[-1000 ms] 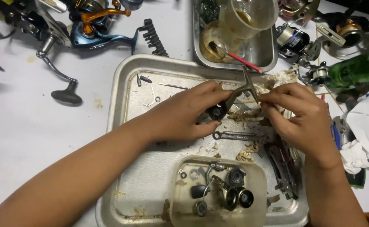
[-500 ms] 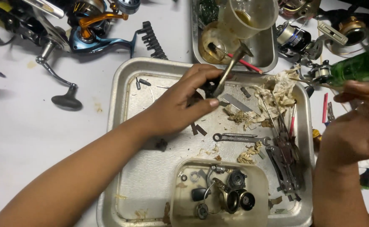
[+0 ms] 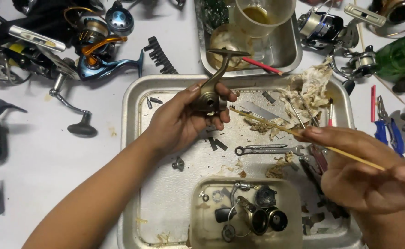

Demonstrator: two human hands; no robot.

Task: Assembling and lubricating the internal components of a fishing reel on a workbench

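Observation:
My left hand (image 3: 184,120) grips a bronze fishing-reel body (image 3: 211,90) with its stem pointing up, held above the metal tray (image 3: 133,138). My right hand (image 3: 364,173) holds a thin wooden stick (image 3: 276,127) at the tray's right side; the stick's tip reaches toward the reel body, just right of my left fingers. A small wrench (image 3: 269,150) lies on the tray between my hands. Crumpled dirty tissue (image 3: 311,87) sits at the tray's far right corner.
A clear tub (image 3: 248,214) of reel parts stands at the tray's near edge. A second metal tray (image 3: 285,50) with a plastic cup (image 3: 262,16) is behind. Several fishing reels (image 3: 96,55) lie at left and top right; blue-handled pliers (image 3: 389,131) and a green bottle (image 3: 401,55) at right.
My left hand has lifted and turned the reel body upright. My right hand, empty and away at the right half a second ago, has come back holding the wooden stick.

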